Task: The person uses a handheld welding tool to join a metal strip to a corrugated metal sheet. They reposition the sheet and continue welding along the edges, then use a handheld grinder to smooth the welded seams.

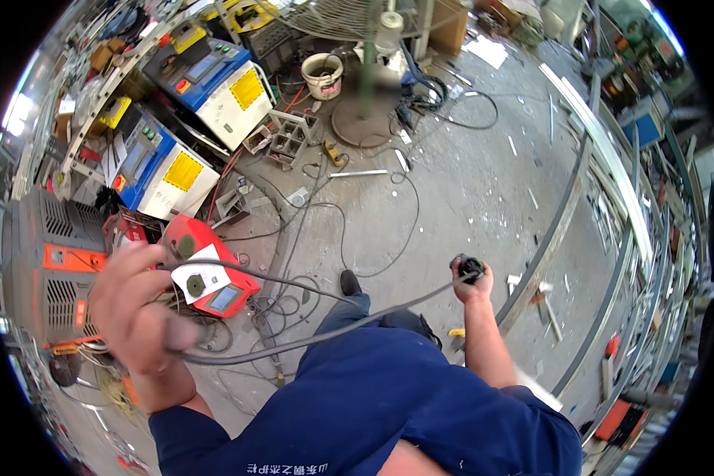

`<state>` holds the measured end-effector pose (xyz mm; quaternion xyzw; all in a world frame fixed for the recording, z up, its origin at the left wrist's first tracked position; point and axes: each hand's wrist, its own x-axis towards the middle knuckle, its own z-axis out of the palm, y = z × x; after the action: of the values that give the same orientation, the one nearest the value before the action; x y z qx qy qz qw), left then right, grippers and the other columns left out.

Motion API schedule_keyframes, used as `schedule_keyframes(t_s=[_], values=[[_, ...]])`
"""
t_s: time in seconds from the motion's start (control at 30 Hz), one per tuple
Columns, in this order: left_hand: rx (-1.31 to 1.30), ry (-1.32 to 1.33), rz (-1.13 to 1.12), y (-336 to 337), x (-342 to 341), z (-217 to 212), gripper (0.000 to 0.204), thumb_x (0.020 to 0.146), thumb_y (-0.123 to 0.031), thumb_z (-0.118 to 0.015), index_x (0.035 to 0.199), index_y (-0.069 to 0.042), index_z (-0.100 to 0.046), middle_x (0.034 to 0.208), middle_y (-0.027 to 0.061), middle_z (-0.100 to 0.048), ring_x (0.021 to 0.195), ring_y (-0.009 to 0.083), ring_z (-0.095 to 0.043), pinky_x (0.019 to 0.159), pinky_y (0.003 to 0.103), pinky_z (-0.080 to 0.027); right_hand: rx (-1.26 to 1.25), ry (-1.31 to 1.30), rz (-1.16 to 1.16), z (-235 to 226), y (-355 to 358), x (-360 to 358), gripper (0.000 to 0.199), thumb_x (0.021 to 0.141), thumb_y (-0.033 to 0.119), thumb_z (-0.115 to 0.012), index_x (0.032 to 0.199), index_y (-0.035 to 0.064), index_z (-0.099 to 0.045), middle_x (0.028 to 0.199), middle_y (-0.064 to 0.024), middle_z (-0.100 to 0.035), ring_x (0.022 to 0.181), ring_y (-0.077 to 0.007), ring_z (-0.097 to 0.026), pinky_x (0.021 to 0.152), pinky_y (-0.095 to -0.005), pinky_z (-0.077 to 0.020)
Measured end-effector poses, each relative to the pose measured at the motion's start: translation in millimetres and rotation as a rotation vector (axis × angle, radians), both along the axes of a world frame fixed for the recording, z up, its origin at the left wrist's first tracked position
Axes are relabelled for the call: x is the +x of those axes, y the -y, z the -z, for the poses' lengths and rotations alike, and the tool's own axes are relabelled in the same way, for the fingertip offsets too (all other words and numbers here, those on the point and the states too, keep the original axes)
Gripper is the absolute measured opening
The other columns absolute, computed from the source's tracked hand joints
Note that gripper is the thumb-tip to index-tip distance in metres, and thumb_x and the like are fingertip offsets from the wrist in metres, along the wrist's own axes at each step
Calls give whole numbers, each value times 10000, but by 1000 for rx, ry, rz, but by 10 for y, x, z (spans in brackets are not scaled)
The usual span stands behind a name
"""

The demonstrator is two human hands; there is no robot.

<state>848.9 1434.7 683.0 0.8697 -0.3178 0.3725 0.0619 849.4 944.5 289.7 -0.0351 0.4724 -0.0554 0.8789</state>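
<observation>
Standing over the grey floor (468, 198), near a red-cased machine (242, 289), we hold a dark cable (404, 305) across our front: our blurred left hand (139, 309) curls its fingers around it, while our right hand (477, 289) clasps a black connector (469, 268).

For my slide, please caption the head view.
Left hand holds a dark cable; right hand grips its black plug-like end.

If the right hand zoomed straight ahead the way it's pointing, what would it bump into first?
Nothing close, it seems: the right hand points out over gray floor. Farther along lies a black cable bundle, though the hand may pass above it.
</observation>
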Motion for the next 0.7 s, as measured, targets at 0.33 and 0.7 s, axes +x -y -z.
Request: schedule_keyframes(t_s=[0.33, 0.7], values=[[130, -743, -103, 328, 1222, 1980, 237, 826, -257, -657, 654, -104, -600, 593, 35, -555, 556, 255, -586, 602, 367, -487, 10, -381, -548, 517, -1106, 2491, 755, 857, 490, -690, 1187, -122, -397, 632, 6, -300, 487, -114, -288, 416, -237, -243], [-594, -1146, -1088, 333, 1492, 3045, 316, 875, -283, -638, 1111, -74, -658, 1067, 145, -638, 1080, 326, -591, 906, 424, -475, -328, -434, -1631, 1344, -2123, 4239, 309, 962, 288, -582, 927, -10, -510, 567, 5, -379, 427, -88, -318, 392, -237, -260]])
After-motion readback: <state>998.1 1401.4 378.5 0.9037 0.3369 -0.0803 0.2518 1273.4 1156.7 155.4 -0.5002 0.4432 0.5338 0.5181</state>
